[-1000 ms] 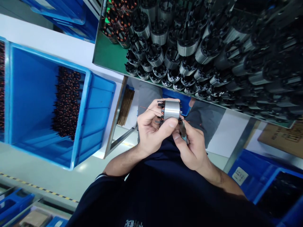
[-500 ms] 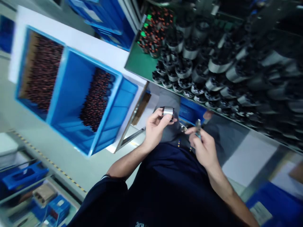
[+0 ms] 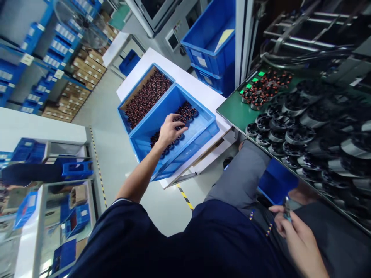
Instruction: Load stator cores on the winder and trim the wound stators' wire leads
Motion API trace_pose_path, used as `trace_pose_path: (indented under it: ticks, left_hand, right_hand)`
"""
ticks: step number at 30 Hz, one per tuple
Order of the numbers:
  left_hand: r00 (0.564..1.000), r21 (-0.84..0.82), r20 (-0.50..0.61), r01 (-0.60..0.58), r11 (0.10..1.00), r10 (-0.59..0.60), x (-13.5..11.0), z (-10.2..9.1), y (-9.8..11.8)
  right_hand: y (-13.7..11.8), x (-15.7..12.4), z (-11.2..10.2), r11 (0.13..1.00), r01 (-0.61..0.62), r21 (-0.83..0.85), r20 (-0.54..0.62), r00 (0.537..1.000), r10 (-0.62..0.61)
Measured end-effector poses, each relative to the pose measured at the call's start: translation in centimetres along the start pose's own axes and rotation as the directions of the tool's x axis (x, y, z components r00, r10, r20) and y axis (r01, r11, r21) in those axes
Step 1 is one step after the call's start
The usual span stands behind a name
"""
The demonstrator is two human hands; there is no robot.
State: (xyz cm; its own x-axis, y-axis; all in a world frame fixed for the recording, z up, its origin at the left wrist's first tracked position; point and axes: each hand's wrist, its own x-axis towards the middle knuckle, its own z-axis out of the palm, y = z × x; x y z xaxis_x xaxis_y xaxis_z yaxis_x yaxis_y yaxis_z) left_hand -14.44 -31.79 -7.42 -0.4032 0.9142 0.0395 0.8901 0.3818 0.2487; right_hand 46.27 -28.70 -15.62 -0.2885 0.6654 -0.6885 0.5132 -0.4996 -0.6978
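Note:
My left hand (image 3: 169,131) reaches down into the near blue bin (image 3: 199,110), its fingers curved around a small dark motor stator (image 3: 180,126), mostly hidden under them. Packed rows of stators with black and copper-coloured windings (image 3: 187,111) lie on both sides of that hand. Low at the right, by my lap, my right hand (image 3: 297,231) is closed around small pliers (image 3: 286,208) with a metal tip pointing up and a bit of teal handle showing. Their jaws are too small to make out.
A second blue bin (image 3: 147,96) full of stators adjoins on the white table (image 3: 191,82). At right, a green-topped bench (image 3: 232,109) bears copper-wound stators (image 3: 268,87) and many black-and-silver ones (image 3: 298,135). Stacked blue crates (image 3: 203,54) stand behind. The bench edge passes above my legs.
My left hand has moved left from in front of my body into the near bin, carrying the stator. My right hand keeps the pliers near my lap. The view has swung left.

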Motion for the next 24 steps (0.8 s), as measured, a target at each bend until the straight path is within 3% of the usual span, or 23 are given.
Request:
trace_pose_path:
  ticks: [3, 6, 9, 12, 15, 17, 19, 21, 24]
  left_hand:
    - [0.972, 0.163, 0.233, -0.017, 0.987, -0.021, 0.5, 3.4, -1.1]
    - [0.966, 0.215, 0.245, 0.029, 0.976, -0.083, 0.2, 5.2, -1.6]
    - [0.966, 0.254, 0.217, 0.086, 0.963, -0.143, 0.0, 4.5, -1.7]
    - [0.973, 0.218, 0.188, 0.093, 0.971, -0.135, 0.8, 1.8, -0.6]
    - [0.996, 0.115, 0.059, 0.058, 0.992, -0.065, 3.4, -0.6, 2.7]
    - [0.996, 0.008, -0.081, -0.041, 0.999, 0.041, 6.1, -1.0, 6.3]
    - [0.965, -0.072, -0.157, -0.222, 0.972, 0.209, 9.3, 0.1, 10.4]
    - [0.927, -0.082, -0.126, -0.365, 0.928, 0.353, 12.4, 2.3, 14.5]
    - [0.917, -0.010, -0.010, -0.399, 0.917, 0.399, 15.8, 6.0, 19.2]
  right_hand:
    - [-1.3, -0.2, 0.5, 0.993, 0.026, -0.114, 0.035, 0.999, -0.022]
    - [-1.8, -0.7, 1.0, 0.981, 0.042, -0.191, 0.047, 0.998, -0.033]
    - [-1.5, -1.1, 1.5, 0.974, 0.063, -0.216, 0.044, 0.998, -0.055]
    - [-1.6, -1.3, 2.1, 0.966, 0.109, -0.233, 0.049, 0.994, -0.100]
    - [-2.8, -1.3, 2.8, 0.961, 0.156, -0.227, 0.066, 0.987, -0.144]
    - [-4.1, -1.4, 3.4, 0.955, 0.195, -0.225, 0.087, 0.980, -0.180]
    - [-5.3, -1.7, 4.0, 0.943, 0.238, -0.231, 0.113, 0.970, -0.217]
    - [-6.4, -2.3, 4.5, 0.929, 0.278, -0.246, 0.139, 0.958, -0.250]
    - [-7.1, -3.6, 4.8, 0.911, 0.320, -0.261, 0.162, 0.945, -0.286]
